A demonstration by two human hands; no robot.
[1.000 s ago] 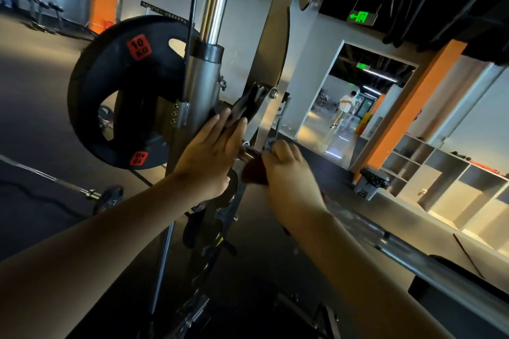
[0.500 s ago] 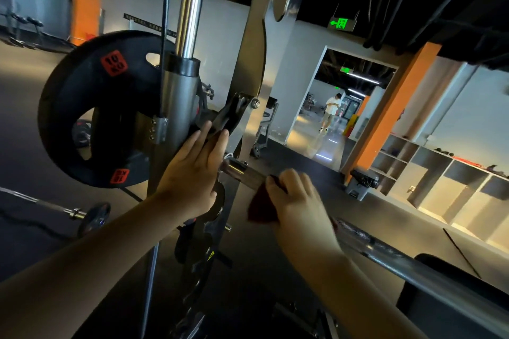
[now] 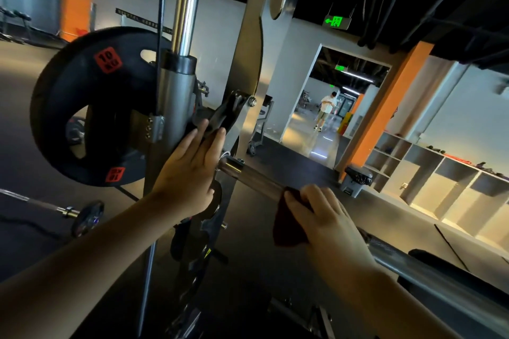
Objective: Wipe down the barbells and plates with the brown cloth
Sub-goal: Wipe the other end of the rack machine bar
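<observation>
A chrome barbell [image 3: 256, 181] is seen slanting down to the right from the upright [image 3: 176, 107], smooth near its collar and knurled lower down. A dark brown cloth [image 3: 286, 226] is draped partway along the barbell and hangs below it. A black plate [image 3: 91, 107] marked 10 KG is hung left of the barbell's end. Shelves [image 3: 413, 162] beyond the barbell carry small dark items on top.

The right hand [image 3: 325, 217] has its fingers [image 3: 296, 199] curled over the cloth, pinning it to the barbell. The left hand [image 3: 190, 170] has its fingers [image 3: 198, 135] held straight and close together, laid on a dark bracket [image 3: 225, 115] just above the barbell's end.
</observation>
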